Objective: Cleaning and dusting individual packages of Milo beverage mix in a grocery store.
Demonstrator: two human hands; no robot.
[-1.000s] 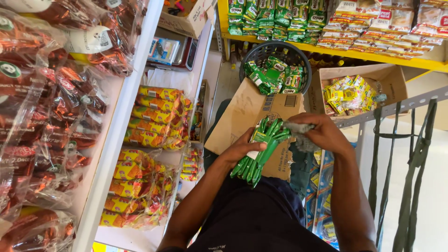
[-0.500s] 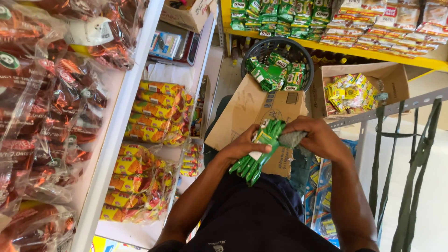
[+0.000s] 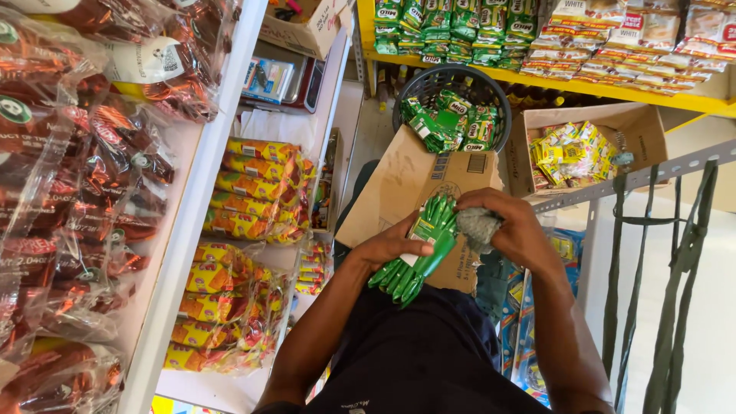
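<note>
My left hand (image 3: 392, 245) grips a bundle of green sachet packs (image 3: 418, 253) that hangs down past my fingers in front of my dark shirt. My right hand (image 3: 510, 226) is closed on a crumpled grey cloth (image 3: 478, 227) pressed against the top end of the bundle. Both hands meet over a brown cardboard box (image 3: 399, 188) lying flat below them.
A dark round basket (image 3: 491, 96) holds more green sachets. An open carton (image 3: 644, 126) to its right holds yellow packets. A yellow shelf (image 3: 552, 80) carries rows of sachets. White shelving (image 3: 192, 222) on the left holds red and yellow packs. Green straps (image 3: 678, 284) hang at right.
My hands and the green bundle have stayed almost in place; the right hand shifted slightly along the bundle's top with the cloth.
</note>
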